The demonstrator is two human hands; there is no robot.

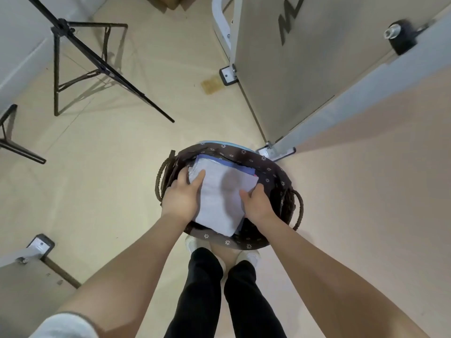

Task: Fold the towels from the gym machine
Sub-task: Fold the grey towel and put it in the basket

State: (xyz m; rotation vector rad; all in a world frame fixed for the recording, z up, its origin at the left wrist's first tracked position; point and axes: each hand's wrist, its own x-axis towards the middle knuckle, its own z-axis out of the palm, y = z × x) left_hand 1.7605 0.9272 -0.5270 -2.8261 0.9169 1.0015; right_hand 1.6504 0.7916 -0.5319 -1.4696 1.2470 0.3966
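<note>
Landmark: the basket [273,181], dark flower-print liner, rope handles, on the floor directly ahead of my shoes.

Folded white towel [219,198] sits in the basket on top of other folded pieces; a blue edge [234,164] shows beneath it on the far side of the basket.

My left hand [181,195] grips the towel's left side, thumb lying across the top, fingers curled under the edge. My right hand [257,203] holds the right side the same way, fingers hidden below the fabric. Neither hand is let go; both grasp the towel.

Judgement: placing stage, towel being set on the stack.

Risks:
- Towel lies skewed to the basket rim. If I pull my fingers out unevenly, the underlying layer could drag and the fold open.
- Near corner overhangs the stack toward the basket's near wall; it may slump and unfold.
- Pressing on one side could tilt the stack.

Gym machine frame [305,69] stands beyond the basket, to the right.
</note>
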